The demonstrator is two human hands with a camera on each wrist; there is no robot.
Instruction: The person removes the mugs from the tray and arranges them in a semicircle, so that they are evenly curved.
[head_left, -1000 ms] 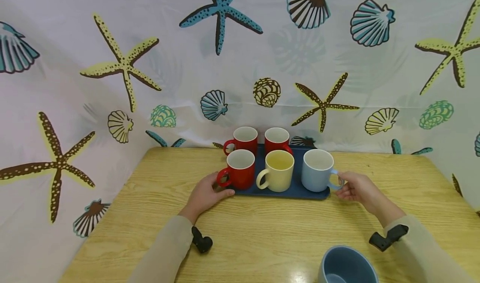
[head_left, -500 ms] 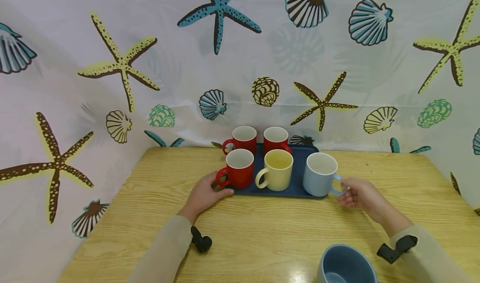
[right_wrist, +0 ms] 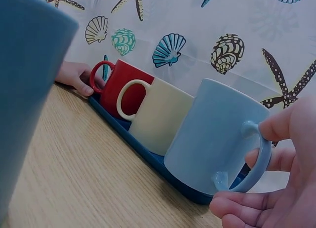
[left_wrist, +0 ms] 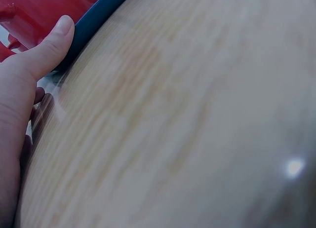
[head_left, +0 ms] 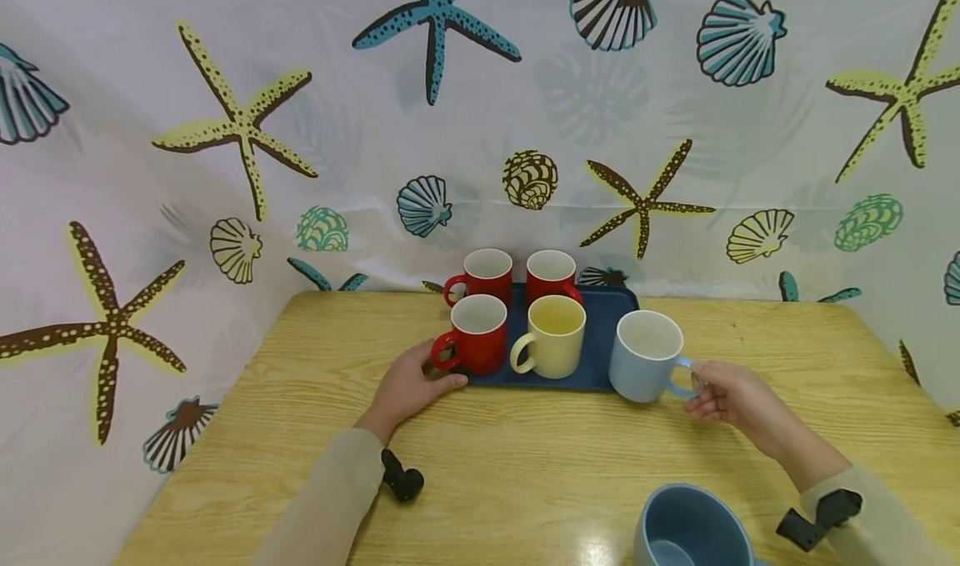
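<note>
First, a slate-blue mug [head_left: 686,537], right hand [head_left: 738,403] pinching a light-blue mug [head_left: 645,362] by its handle [right_wrist: 266,159] at the navy tray's [head_left: 600,341] right front corner, left hand [head_left: 408,391], thumb against the left corner, other fingers unclear, cream mug [head_left: 557,345], two red mugs [head_left: 489,287] behind.

At the far edge of the tray [head_left: 600,349], two red mugs [head_left: 489,279] are partly hidden by the front mugs [head_left: 483,345]. In the head view, the near right corner is covered by the light blue mug [head_left: 645,362], and the darker blue mug [head_left: 692,528] is cut off below.
</note>
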